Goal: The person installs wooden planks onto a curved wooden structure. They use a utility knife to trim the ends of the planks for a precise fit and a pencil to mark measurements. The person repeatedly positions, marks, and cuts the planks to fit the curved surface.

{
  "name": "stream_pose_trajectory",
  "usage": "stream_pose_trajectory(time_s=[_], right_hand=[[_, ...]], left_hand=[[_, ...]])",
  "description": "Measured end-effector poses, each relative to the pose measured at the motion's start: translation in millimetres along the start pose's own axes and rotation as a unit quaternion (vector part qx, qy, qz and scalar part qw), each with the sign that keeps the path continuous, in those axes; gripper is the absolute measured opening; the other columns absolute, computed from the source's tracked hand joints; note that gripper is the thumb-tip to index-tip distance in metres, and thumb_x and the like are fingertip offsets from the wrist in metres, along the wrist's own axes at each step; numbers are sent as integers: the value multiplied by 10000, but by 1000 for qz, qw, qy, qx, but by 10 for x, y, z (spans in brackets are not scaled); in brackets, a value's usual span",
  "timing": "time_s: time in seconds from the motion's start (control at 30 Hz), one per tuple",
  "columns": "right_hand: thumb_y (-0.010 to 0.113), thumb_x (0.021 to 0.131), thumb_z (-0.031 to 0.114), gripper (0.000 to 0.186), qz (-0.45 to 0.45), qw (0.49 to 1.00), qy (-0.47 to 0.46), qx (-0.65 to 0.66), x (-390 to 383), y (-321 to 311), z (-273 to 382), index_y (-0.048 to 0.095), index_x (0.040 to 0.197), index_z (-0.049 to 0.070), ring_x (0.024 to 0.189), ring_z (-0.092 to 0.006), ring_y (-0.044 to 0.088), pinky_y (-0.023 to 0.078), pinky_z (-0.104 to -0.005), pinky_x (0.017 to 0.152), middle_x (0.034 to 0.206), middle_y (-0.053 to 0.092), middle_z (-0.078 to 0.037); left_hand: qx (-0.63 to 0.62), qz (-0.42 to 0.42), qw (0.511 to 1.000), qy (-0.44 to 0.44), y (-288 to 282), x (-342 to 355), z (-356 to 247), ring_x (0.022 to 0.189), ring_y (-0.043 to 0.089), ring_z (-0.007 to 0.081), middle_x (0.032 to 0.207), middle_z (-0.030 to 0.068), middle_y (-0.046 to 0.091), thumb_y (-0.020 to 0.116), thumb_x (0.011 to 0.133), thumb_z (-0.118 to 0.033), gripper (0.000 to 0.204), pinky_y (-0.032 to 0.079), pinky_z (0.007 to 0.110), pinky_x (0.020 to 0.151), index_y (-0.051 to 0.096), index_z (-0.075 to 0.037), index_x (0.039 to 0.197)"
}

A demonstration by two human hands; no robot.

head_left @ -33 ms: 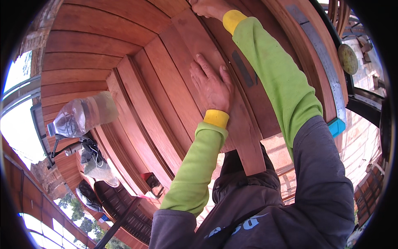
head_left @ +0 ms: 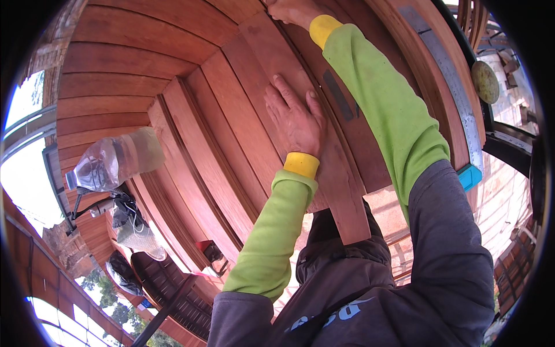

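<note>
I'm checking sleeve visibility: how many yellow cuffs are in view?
2. One yellow cuff is at the wrist of the left hand, flat on reddish wood; the other cuff is at the right hand, near the picture's top edge.

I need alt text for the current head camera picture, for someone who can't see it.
A person's left hand lies flat on a long reddish-brown wooden board, while the right hand is near its far end, partly cut off by the picture's top edge. More wooden planks and a plastic bottle show at left.

Head-worn fisheye view, facing down, near above wooden boards (head_left: 237, 110)
</note>
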State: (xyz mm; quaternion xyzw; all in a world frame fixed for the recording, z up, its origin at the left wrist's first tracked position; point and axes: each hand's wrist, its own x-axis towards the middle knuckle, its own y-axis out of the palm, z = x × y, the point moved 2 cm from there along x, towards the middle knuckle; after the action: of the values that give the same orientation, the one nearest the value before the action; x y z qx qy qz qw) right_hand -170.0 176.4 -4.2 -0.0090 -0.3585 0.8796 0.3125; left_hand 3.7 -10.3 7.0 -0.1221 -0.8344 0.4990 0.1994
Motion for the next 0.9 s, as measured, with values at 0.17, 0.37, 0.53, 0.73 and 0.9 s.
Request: stream_pose_trajectory(time_s=[0.17,0.37,0.53,0.73,0.9], right_hand=[[582,832,201,324,-108,989,-100,-10,-34,60,-107,638,978,-83,987,-446,577,415,-447,968,959,602,-337],[594,813,192,310,53,992,57,102,-264,-340,113,635,935,-90,806,-441,619,523,-457,720,820,601,-337],[584,855,173,210,100,995,-29,4,-1821,-957,140,640,778,-14,519,-305,601,457,-370,500,607,589,-175],[573,852,57,77,103,975,93,174,-3467,-1708,275,604,828,-9,539,-263,582,447,-353,517,597,559,-159],[597,813,160,263,14,994,-62,88,-1684,-819,178,613,681,-67,582,-406,592,486,-445,568,600,564,-252]], left_hand=[[-2,-9,1000,16,32,-7,-23,1250,343,485,1354,354,330,489,933,-287,634,304,478,1056,260,83,1395],[2,-23,999,26,70,13,-3,1220,371,481,1342,342,343,483,932,-304,630,326,483,1035,277,84,1384],[-11,-28,999,16,64,-15,85,1207,380,481,1336,332,348,463,935,-323,616,341,481,1022,286,73,1374],[-32,-6,999,3,29,-27,7,1251,332,490,1355,359,317,482,924,-309,661,288,512,1057,246,80,1403],[-12,-14,1000,10,74,16,88,1228,354,498,1342,366,327,483,923,-299,656,301,511,1046,249,95,1393]])
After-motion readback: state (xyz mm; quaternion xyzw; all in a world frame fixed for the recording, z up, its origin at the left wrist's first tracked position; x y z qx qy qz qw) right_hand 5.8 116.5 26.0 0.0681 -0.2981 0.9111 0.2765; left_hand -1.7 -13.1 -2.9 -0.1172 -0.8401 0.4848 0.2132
